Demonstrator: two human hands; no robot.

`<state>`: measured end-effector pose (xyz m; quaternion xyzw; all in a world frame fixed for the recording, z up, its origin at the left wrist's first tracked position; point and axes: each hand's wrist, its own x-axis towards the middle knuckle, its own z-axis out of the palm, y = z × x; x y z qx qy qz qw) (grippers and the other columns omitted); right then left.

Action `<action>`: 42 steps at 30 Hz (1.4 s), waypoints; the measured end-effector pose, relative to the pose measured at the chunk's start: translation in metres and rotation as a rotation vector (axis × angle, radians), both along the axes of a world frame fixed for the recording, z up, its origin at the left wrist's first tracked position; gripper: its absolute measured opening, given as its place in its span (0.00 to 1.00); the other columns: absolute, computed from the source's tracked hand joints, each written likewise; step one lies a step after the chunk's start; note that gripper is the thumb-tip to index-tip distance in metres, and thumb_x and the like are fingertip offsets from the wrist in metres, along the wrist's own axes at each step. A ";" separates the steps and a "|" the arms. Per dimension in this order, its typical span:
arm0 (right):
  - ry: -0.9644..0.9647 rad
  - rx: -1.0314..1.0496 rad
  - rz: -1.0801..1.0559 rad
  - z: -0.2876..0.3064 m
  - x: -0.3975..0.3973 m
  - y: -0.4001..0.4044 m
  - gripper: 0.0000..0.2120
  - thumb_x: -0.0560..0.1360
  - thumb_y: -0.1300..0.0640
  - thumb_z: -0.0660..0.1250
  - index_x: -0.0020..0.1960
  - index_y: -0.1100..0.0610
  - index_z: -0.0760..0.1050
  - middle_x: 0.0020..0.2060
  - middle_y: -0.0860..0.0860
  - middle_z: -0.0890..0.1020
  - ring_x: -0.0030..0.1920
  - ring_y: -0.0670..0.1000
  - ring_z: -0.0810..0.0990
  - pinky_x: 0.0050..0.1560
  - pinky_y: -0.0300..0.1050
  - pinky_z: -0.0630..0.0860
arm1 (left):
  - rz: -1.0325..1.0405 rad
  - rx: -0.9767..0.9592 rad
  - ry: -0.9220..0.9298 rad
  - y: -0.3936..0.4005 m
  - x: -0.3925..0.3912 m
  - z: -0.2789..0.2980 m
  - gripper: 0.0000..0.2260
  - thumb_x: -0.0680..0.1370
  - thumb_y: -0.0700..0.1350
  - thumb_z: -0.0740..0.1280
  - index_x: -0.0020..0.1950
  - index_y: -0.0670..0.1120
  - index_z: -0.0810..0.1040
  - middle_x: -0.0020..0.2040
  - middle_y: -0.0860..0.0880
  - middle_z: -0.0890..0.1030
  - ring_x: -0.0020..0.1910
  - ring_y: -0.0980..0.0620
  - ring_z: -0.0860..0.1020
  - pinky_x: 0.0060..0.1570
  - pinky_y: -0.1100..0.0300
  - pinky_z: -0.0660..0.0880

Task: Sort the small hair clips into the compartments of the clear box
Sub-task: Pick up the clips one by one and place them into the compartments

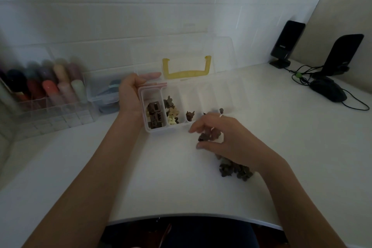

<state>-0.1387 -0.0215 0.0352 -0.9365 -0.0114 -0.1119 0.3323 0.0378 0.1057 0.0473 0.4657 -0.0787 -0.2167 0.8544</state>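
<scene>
beside clear box (201,94) | left hand (130,94) grips its end | right hand (219,137) pinches hair clips (207,137)

A clear, glossy plastic compartment box (211,94) with an opaque yellow plastic handle (186,73) sits on a smooth, matt white tabletop (171,183). Small matt brown and cream plastic hair clips (171,110) fill its left compartments; glossy white wall tiles (120,16) run behind.

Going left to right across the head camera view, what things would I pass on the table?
Organizer of colored tubes → left hand → clear box → right hand → clip pile → speaker → mouse
</scene>
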 end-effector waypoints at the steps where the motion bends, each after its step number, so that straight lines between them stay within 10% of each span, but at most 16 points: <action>1: -0.059 0.040 -0.004 0.001 0.000 0.000 0.14 0.70 0.61 0.73 0.53 0.50 0.77 0.46 0.48 0.78 0.44 0.47 0.77 0.46 0.37 0.75 | -0.005 0.006 -0.008 0.000 0.000 0.000 0.14 0.59 0.45 0.59 0.29 0.44 0.84 0.29 0.47 0.81 0.29 0.51 0.79 0.39 0.59 0.76; 23: -0.485 0.367 -0.219 0.002 0.004 0.003 0.25 0.71 0.72 0.69 0.62 0.52 0.68 0.46 0.50 0.78 0.51 0.51 0.81 0.54 0.44 0.78 | -0.108 0.027 -0.143 0.004 0.002 -0.003 0.17 0.61 0.45 0.58 0.39 0.41 0.84 0.33 0.44 0.83 0.35 0.46 0.79 0.43 0.56 0.76; 34: -0.572 -0.032 -0.295 -0.004 0.009 0.009 0.11 0.71 0.65 0.70 0.48 0.51 0.76 0.48 0.43 0.81 0.53 0.43 0.75 0.54 0.33 0.69 | -0.138 0.002 -0.144 -0.002 -0.008 0.000 0.20 0.62 0.43 0.57 0.47 0.36 0.79 0.36 0.45 0.84 0.34 0.48 0.81 0.40 0.58 0.79; 42: -0.655 -0.418 -0.250 -0.016 0.035 0.013 0.03 0.72 0.58 0.70 0.46 0.53 0.82 0.48 0.45 0.83 0.50 0.52 0.77 0.49 0.49 0.71 | -0.192 0.007 -0.120 -0.009 -0.021 0.000 0.20 0.61 0.44 0.57 0.46 0.38 0.80 0.32 0.40 0.83 0.31 0.47 0.80 0.32 0.62 0.76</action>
